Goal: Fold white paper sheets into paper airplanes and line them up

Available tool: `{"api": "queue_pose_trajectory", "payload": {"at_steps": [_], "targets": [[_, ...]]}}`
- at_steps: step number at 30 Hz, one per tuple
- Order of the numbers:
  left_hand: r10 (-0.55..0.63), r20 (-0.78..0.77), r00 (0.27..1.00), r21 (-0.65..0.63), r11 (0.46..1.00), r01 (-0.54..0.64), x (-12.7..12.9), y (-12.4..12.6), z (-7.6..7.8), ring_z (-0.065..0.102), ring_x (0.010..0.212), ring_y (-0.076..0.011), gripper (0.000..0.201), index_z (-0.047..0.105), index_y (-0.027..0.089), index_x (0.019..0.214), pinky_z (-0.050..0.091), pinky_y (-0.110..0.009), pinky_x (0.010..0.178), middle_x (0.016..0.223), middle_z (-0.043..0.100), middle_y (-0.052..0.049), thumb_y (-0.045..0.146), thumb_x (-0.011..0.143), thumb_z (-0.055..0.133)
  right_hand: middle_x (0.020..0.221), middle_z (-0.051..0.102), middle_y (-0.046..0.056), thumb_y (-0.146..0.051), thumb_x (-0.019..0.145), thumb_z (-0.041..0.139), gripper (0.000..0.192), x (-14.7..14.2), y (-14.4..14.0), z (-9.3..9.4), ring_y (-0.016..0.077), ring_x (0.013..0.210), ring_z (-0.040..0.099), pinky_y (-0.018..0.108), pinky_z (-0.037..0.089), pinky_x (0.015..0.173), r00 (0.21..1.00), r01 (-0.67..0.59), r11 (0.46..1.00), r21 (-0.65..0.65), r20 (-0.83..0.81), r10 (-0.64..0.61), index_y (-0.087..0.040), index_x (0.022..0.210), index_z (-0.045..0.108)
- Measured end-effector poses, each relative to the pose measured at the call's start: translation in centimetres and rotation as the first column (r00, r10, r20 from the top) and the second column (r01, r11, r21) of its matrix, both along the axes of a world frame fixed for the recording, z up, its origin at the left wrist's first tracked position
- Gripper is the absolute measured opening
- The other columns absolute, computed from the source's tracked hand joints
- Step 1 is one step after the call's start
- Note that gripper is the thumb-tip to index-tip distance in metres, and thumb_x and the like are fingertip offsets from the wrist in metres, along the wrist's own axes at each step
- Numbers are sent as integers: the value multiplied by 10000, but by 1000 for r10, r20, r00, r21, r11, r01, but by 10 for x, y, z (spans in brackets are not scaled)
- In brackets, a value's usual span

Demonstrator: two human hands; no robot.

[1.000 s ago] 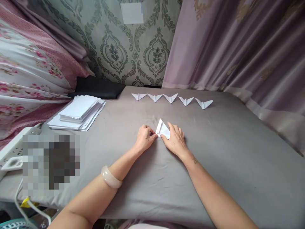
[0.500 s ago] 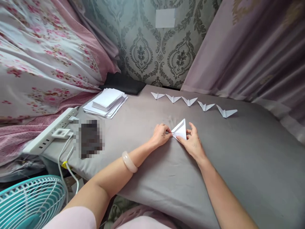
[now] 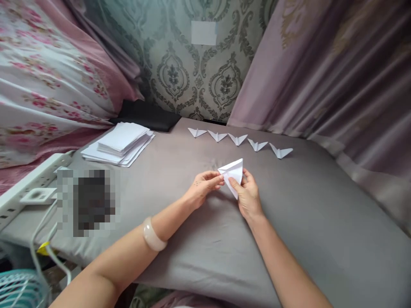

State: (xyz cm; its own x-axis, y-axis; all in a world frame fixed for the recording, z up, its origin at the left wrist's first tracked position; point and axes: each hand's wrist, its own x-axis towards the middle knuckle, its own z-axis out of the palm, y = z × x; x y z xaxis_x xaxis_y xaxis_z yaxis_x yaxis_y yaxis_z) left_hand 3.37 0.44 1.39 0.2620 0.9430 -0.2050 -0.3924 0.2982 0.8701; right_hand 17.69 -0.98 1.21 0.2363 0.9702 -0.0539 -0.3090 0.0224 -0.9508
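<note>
A white sheet of paper folded into a triangle (image 3: 233, 171) is held just above the grey-covered table (image 3: 180, 252). My right hand (image 3: 250, 194) grips its right side, thumb on the near face and fingers behind. At the paper's left corner, my left hand (image 3: 203, 185) pinches the edge between thumb and fingers. Beyond my hands stands a row of several folded paper planes (image 3: 237, 140) with spread wings. A pale bangle (image 3: 153, 235) circles my left forearm.
A stack of white paper (image 3: 120, 143) lies at the back left by a black cloth-like item (image 3: 147, 115). Near the left edge are a power strip (image 3: 35, 179) with cables and a blurred dark object (image 3: 93, 201). A teal fan (image 3: 22, 288) stands below.
The folded paper has been turned and lifted slightly, and my right hand has closed around its side. My view has shifted to the right.
</note>
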Motion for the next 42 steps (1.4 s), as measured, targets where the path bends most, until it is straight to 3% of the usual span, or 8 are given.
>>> {"api": "queue_pose_trajectory", "payload": {"at_steps": [9,16,20,24,29,42], "targets": [[60,54,997,-29,998,-59,2,-2,4,575,724,-87,323,717,139,882,474,-200,673,831,647,-26,335,648,824,1119,684,86,-274,629,802,537,-6,-8,3,211,996,664,374,511,906,997,-65,997,41,32,64,-202,1073,507],[74,28,997,8,997,-75,0,-2,3,541,668,-80,264,710,145,816,442,-192,627,748,615,-6,340,664,802,1027,712,42,-350,647,804,456,1,-7,5,214,966,667,354,509,873,989,-144,987,65,-37,146,-216,1005,556],[34,-70,997,64,998,-29,2,-7,6,537,660,-91,249,696,150,772,424,-204,619,741,628,-11,361,673,785,930,731,69,-507,671,755,433,7,-7,13,244,862,680,373,522,790,951,-250,967,-46,-198,236,-179,933,646],[-13,-142,990,103,994,28,5,-14,12,529,634,-92,236,692,156,771,420,-217,631,696,627,0,365,694,770,795,728,54,-419,615,818,368,9,-8,13,211,709,664,345,523,702,934,-226,957,-179,-318,161,-157,841,696],[-24,-143,989,90,995,37,5,-14,11,520,599,-89,219,682,165,770,416,-227,623,669,619,14,345,686,775,744,726,34,-315,589,839,260,8,-8,10,193,665,651,324,503,681,952,-199,964,-175,-268,148,-162,757,712],[-9,-179,984,82,996,24,3,-13,14,507,562,-101,203,683,141,704,407,-239,598,585,585,1,333,671,740,743,733,46,-363,648,800,243,4,-13,13,204,694,658,334,498,700,981,-192,979,-75,-9,192,-152,749,732]]}}
